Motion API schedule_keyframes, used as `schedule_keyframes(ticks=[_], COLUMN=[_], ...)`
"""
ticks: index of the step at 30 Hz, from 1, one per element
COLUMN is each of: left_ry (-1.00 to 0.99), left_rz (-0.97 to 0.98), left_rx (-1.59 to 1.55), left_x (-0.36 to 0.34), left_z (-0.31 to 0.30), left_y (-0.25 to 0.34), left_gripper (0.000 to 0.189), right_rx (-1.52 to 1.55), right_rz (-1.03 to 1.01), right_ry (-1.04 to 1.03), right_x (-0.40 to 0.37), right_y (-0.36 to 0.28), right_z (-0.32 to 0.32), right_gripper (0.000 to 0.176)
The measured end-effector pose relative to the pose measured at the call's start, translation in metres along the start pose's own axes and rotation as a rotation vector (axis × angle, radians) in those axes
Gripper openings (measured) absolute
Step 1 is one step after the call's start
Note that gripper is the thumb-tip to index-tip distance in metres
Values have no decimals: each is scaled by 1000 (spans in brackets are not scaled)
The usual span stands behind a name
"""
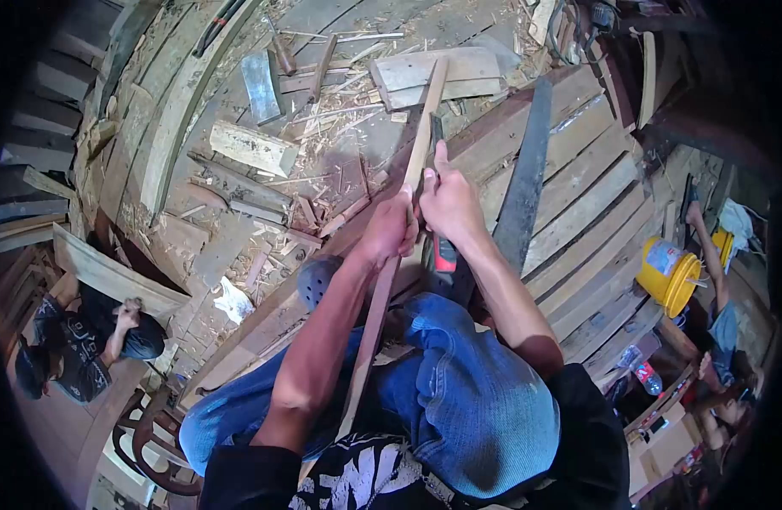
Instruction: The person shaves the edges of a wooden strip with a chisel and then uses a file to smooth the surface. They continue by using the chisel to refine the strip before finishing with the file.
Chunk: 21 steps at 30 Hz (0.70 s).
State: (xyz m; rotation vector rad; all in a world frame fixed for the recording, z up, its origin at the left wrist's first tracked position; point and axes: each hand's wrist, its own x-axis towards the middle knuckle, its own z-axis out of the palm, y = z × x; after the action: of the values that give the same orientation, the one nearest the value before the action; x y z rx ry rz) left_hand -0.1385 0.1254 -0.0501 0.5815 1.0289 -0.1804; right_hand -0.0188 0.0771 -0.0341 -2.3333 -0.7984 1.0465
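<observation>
A long, thin wooden strip [430, 110] runs from my lap up to a pale board [446, 70], which its far end overlaps in this view. My left hand [391, 225] is wrapped around the strip near its middle. Close on the right, my right hand [452, 202] grips a narrow tool [444, 255] with a red-and-black end; its dark front part lies alongside the strip. The tool's middle is hidden by my fingers, and I cannot tell its kind. My right thumb points forward along it. Right of that hand lies a long dark tapered blade [527, 170].
Shavings and offcuts cover the floor ahead, with a short wood block [253, 148] among them. Slatted planks [582, 200] extend right towards a yellow bucket [668, 276]. One person [85, 336] sits at left beside a wide board [114, 272]; another person's leg [711, 255] shows at right.
</observation>
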Motion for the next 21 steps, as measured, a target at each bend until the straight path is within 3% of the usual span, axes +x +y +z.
schedule_keyframes(ticks=[3, 9, 12, 17, 19, 21], left_ry=[21, 11, 23, 21, 41, 58], left_rz=[32, 22, 19, 23, 24, 16], left_rx=[-6, 32, 51, 85, 84, 88], left_x=[2, 0, 1, -1, -1, -3], left_z=[1, 0, -1, 3, 4, 4], left_y=[-5, -8, -12, -2, -1, -2], left_gripper=[45, 47, 49, 49, 48, 47], right_rx=[-67, 83, 78, -87, 113, 118], right_rz=[-51, 103, 46, -6, 154, 173], right_ry=[104, -57, 35, 9, -97, -113], right_x=[15, 12, 39, 18, 7, 6], right_y=[-2, -8, 3, 3, -17, -18], right_z=[1, -8, -2, -7, -19, -18], right_gripper=[50, 52, 51, 50, 50, 50])
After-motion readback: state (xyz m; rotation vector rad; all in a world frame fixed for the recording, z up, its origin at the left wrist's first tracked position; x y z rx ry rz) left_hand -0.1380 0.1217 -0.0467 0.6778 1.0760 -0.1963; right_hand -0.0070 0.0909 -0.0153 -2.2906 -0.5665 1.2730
